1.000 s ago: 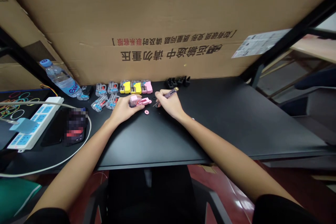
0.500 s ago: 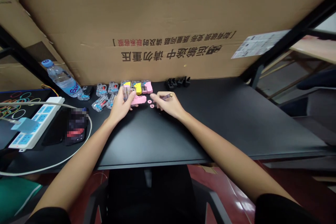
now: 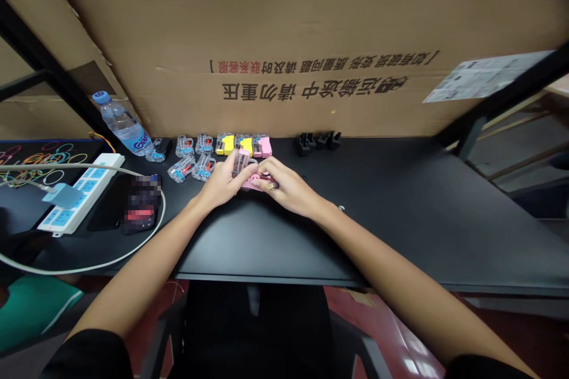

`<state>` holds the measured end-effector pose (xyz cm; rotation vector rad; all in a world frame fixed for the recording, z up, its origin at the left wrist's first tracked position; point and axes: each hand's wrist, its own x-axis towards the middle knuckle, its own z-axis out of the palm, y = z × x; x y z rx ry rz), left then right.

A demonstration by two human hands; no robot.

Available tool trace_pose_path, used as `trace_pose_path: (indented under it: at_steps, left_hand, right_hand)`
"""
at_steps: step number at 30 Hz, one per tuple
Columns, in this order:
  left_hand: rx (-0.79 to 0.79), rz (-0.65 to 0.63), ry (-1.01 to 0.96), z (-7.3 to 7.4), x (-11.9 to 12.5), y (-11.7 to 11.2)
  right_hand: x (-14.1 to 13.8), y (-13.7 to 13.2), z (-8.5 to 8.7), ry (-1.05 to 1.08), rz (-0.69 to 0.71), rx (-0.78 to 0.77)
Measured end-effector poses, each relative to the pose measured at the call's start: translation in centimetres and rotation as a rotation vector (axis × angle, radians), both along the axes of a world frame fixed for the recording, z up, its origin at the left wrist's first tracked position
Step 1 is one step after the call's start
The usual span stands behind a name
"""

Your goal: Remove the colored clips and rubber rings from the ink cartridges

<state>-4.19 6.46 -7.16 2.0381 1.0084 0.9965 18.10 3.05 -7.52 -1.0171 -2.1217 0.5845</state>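
Observation:
My left hand point(image 3: 226, 180) is closed around a small toy gun point(image 3: 241, 163) with a clear body and pink parts. Its lower pink part point(image 3: 251, 185) shows between my hands, partly covered by fingers. My right hand point(image 3: 288, 188) has come up against the toy gun, fingers pinched around a slim dark tool point(image 3: 272, 186) with a gold-coloured end. What kind of tool it is cannot be made out. Just behind the hands lie clear toy guns with yellow grips point(image 3: 227, 143) and one with a pink grip point(image 3: 264, 145).
Several clear toy guns with blue and red insides point(image 3: 181, 168) lie to the left. Black parts point(image 3: 316, 142) stand by the cardboard point(image 3: 284, 23). At left are a water bottle point(image 3: 125, 128), a power strip point(image 3: 80, 195), phones point(image 3: 141, 210) and a looping white cable point(image 3: 163, 213).
My right hand has moved left with the tool and now meets the toy gun in my left hand. Two pink discs seen on the table between the hands no longer show there. The view has shifted.

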Motion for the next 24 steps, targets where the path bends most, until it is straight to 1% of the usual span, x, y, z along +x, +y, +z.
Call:
trace_pose_path:
  at_steps: [2, 4, 6, 8, 10, 12, 14, 15, 20, 24]
  left_hand:
    - [-0.023, -0.013, -0.007, -0.2, -0.1, 0.2]
    - [-0.073, -0.041, -0.065, -0.4, -0.2, 0.5]
    - [-0.135, -0.066, -0.141, -0.4, -0.2, 0.8]
    - [-0.166, -0.065, -0.169, -0.4, -0.1, 0.9]
    - [-0.150, -0.039, -0.152, -0.2, -0.1, 0.7]
    - [-0.119, -0.017, -0.130, 0.1, -0.2, 0.5]
    - [-0.093, -0.013, -0.106, 0.3, -0.4, 0.3]
    - [-0.084, -0.018, -0.089, 0.4, -0.4, 0.2]
    - [-0.053, -0.101, 0.018, 0.2, -0.5, 0.0]
    - [-0.031, -0.128, 0.075, -0.1, -0.5, 0.1]
  right_hand:
    - [0.0, 0.1, -0.4, -0.011, 0.046, 0.013]
    - [0.1, 0.3, -0.7, 0.001, 0.076, 0.043]
    - [0.0, 0.4, -0.8, 0.016, 0.063, 0.058]
    - [-0.2, 0.3, -0.7, 0.021, 0.033, 0.041]
    - [-0.5, 0.2, -0.4, 0.049, -0.002, -0.011]
    - [-0.5, 0.0, 0.0, 0.126, -0.052, -0.069]
    - [-0.4, 0.0, 0.4, 0.193, -0.098, -0.115]
    - [-0.3, 0.0, 0.6, 0.192, -0.100, -0.136]
    - [0.3, 0.0, 0.9, 0.039, 0.028, -0.225]
    - [0.2, -0.1, 1.1, 0.009, 0.036, -0.164]
